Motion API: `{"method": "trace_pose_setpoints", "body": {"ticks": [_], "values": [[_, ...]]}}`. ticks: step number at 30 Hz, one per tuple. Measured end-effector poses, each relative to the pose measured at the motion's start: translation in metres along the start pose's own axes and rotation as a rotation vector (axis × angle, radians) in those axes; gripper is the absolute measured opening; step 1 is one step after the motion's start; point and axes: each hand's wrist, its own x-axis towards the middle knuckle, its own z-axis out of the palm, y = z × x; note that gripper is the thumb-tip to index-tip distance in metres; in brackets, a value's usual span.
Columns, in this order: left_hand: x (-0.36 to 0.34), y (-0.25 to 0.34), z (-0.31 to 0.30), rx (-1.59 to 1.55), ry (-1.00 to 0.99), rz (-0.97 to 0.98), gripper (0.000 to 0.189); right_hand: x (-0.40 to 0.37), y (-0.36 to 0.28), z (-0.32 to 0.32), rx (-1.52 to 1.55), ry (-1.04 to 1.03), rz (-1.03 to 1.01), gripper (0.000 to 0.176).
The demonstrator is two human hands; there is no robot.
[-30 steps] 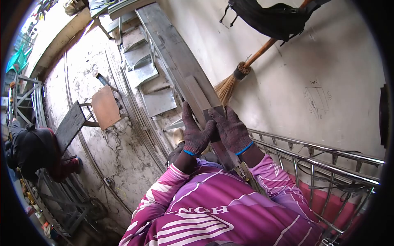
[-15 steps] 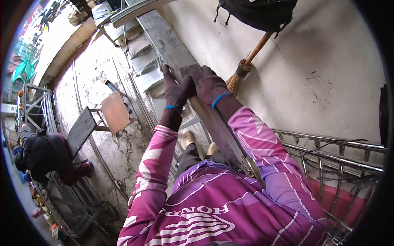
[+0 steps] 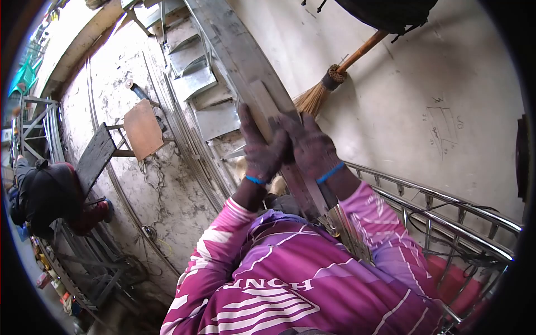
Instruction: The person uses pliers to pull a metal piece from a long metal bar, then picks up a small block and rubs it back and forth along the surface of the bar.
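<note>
A long grey metal beam (image 3: 237,53) runs from the top of the view down toward my body. On it lies a narrow flat metal bar (image 3: 265,100), its far end sticking out beyond my fingers. My left hand (image 3: 263,153), in a dark glove with a blue cuff, grips the bar's left edge, index finger stretched along it. My right hand (image 3: 317,152), gloved alike, is closed over the bar's right side. The thumbs come close together above it, and the hands hide the bar's middle. Its near part shows below them, close to my shirt.
Bent sheet-metal pieces (image 3: 215,120) sit left of the beam. A broom (image 3: 318,95) leans by the wall at right, near a chrome railing (image 3: 441,198). A person (image 3: 50,192) bends over at far left. A grinder-like tool (image 3: 134,87) and brown board (image 3: 144,129) are nearby.
Both hands have moved nearer my body along the beam. The flat bar's far end now shows ahead of my fingers. The view has shifted slightly.
</note>
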Motion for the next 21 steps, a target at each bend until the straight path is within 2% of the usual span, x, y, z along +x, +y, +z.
{"method": "trace_pose_setpoints", "body": {"ticks": [2,5,6,7,10,12,13,15,17,18,19,20,21], "values": [[0.037,0.01,-0.004,-0.044,0.062,-0.026,0.102,0.049,-0.01,-0.004,-0.056,-0.137,0.072,0.055],[0.094,0.012,-0.015,-0.052,0.071,-0.064,0.099,0.115,-0.013,0.007,-0.148,-0.162,0.101,0.051],[0.112,0.0,-0.019,0.014,0.103,0.141,0.101,0.13,-0.015,0.008,-0.151,-0.133,0.078,0.05],[0.121,0.008,-0.025,0.087,0.075,0.063,0.103,0.137,-0.016,0.008,-0.151,-0.104,0.053,0.049],[0.128,0.002,-0.026,-0.033,0.03,-0.047,0.105,0.136,-0.018,0.008,-0.135,-0.077,0.056,0.048],[0.108,0.001,-0.025,0.148,0.075,0.078,0.106,0.114,-0.013,0.009,-0.163,-0.102,0.065,0.048],[0.088,0.007,-0.022,0.101,0.04,0.037,0.108,0.097,-0.01,0.009,-0.201,-0.138,0.08,0.048],[0.035,0.018,-0.019,0.04,-0.034,-0.1,0.11,0.042,-0.007,-0.004,-0.057,-0.131,0.059,0.049],[-0.014,0.016,-0.01,0.076,-0.06,-0.078,0.11,-0.015,0.017,0.005,0.059,-0.014,-0.094,0.054],[-0.037,0.014,-0.006,0.083,-0.07,-0.06,0.11,-0.038,0.02,0.004,0.02,0.01,-0.103,0.056],[-0.055,0.004,-0.001,0.07,-0.076,-0.031,0.111,-0.058,0.022,0.003,-0.02,0.035,-0.113,0.058],[-0.067,-0.013,0.004,0.161,-0.02,0.185,0.111,-0.073,0.027,0.007,0.044,0.048,-0.128,0.059],[-0.068,-0.01,0.004,0.155,-0.019,0.181,0.111,-0.072,0.023,0.003,0.039,0.043,-0.127,0.059]]}}
